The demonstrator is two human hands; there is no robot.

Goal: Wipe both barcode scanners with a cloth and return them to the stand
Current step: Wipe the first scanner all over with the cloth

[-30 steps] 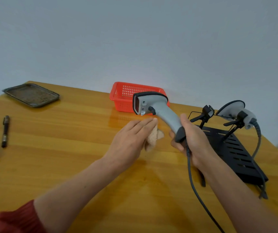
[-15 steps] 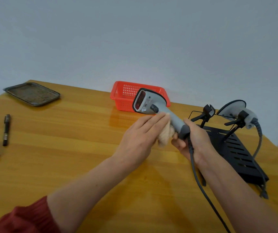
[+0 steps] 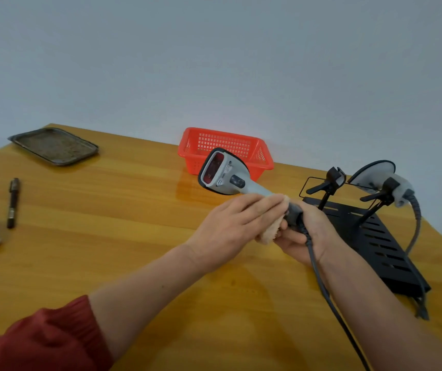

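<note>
Partly hidden: cloth (image 3: 265,233), scanner handle (image 3: 257,190) under left hand (image 3: 230,228).

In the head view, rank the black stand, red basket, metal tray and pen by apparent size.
1. black stand
2-3. red basket and metal tray look alike; the scanner hides part of the basket, so they are left unranked
4. pen

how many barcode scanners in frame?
2. The first scanner is held at its handle base by the right hand, the left hand pressing the cloth on its handle. The second scanner sits on the black stand. None looks hidden.
</note>
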